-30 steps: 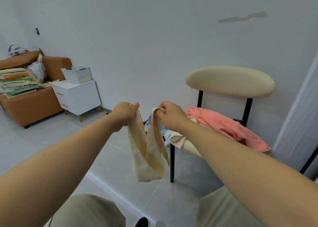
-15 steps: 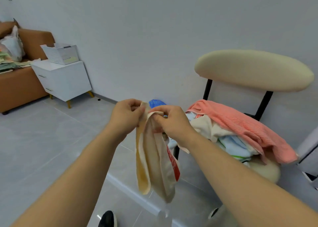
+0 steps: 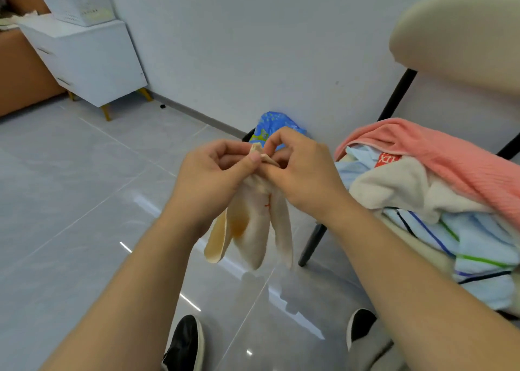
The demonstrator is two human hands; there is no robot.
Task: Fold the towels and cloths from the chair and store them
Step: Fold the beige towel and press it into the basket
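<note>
While they meet at its top edge, the left hand and right hand each pinch the one cream cloth, which hangs in three drooping folds above the floor. Just to the right, the chair, cut off by the frame, bears one pink towel, one white cloth and one striped blue cloth; anything beneath is hidden. One blue bag shows partly behind the hands.
</note>
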